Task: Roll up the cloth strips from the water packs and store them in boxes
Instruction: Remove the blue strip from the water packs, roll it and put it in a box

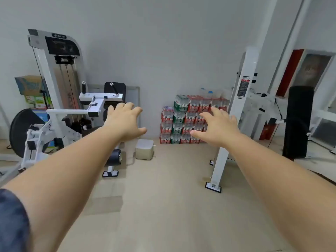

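Water packs [179, 120]: stack's right part hidden behind right hand [219, 128]; labels too small to read. Machine pad [122, 88]: partly covered by left hand [125, 120]. Sleeve [12, 220], behind left hand: cut by frame edge.

Both arms extended forward, palms down. Left hand [125, 122] and right hand [217, 127] spread, holding nothing. Water packs [189, 119] stacked against far wall. Weight machine [60, 88] far left; white post [234, 113] right.
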